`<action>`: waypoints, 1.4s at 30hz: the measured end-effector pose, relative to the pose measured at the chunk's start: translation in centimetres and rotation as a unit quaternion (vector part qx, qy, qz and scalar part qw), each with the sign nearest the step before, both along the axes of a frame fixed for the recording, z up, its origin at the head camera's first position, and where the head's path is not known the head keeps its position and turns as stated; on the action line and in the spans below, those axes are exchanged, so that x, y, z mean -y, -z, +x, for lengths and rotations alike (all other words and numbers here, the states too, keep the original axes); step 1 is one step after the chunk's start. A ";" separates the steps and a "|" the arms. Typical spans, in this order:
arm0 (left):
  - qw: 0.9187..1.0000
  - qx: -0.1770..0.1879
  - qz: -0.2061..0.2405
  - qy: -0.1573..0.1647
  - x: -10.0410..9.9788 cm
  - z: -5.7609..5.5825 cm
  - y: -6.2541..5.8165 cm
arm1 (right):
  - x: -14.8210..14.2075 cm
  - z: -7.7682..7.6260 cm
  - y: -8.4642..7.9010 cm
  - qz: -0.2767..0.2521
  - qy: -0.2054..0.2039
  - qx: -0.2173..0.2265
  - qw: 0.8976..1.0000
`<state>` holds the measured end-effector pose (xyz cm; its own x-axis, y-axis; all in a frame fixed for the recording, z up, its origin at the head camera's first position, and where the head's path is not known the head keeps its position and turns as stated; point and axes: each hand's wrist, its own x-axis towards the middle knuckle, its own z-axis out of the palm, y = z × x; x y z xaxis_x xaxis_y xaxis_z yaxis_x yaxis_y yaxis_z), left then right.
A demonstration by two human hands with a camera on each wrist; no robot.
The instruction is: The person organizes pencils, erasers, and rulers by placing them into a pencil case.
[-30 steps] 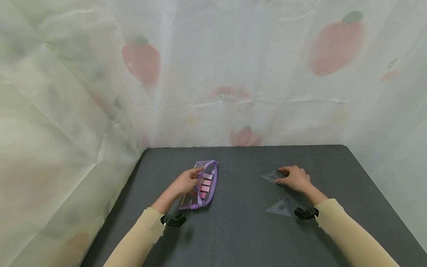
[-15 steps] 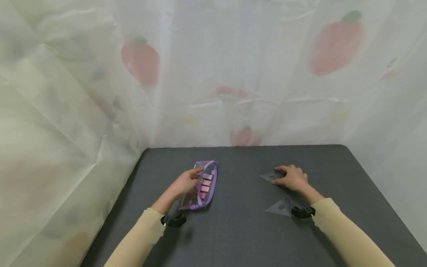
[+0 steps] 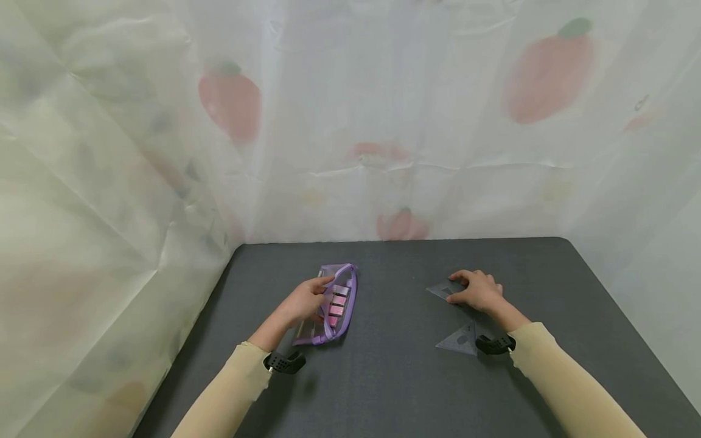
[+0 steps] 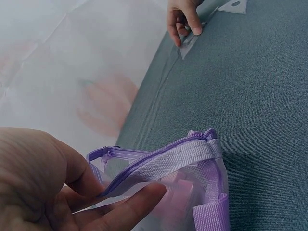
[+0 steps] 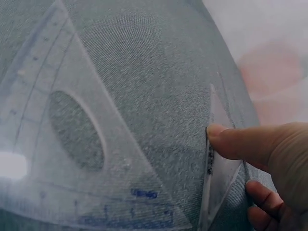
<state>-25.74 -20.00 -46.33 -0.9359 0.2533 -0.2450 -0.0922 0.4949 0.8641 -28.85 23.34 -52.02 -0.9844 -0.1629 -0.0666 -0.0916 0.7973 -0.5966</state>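
Observation:
A clear pencil case (image 3: 351, 304) with purple zip edging lies on the left of the table, its zip apart. My left hand (image 3: 302, 301) grips the clear wall of this case; in the left wrist view the fingers (image 4: 139, 204) lie along the plastic. Pink blocks (image 3: 336, 310) show inside it. On the right, my right hand (image 3: 479, 291) pinches a clear triangular set square (image 3: 437, 290) by its edges, the thumb (image 5: 226, 139) on one side. Nearer the front lies a second, larger-looking set square (image 5: 122, 144), flat and apart from the hand.
The dark grey table (image 3: 394, 389) reaches back to a pale curtain (image 3: 328, 121) printed with fruit. Another pale sheet (image 3: 98, 243) hangs along the left side. Each wrist wears a black band (image 3: 285, 363).
My right hand has shifted slightly left along the far set square and now pinches it. The left hand and the pencil case have stayed put.

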 end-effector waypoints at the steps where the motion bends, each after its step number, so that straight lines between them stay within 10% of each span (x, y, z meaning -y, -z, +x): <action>1: 1.000 0.000 0.000 -0.001 0.0 0.0 0.0 | 0.0 0.0 0.0 -0.003 -0.001 0.002 1.000; 15: 1.000 0.001 -0.001 -0.004 -0.1 0.0 -0.1 | -0.4 -0.7 -0.8 -0.154 -0.038 0.041 0.987; 42: 1.000 0.006 -0.004 -0.006 0.0 -0.2 -0.1 | -0.9 -1.0 -3.7 -0.234 -0.036 0.065 0.969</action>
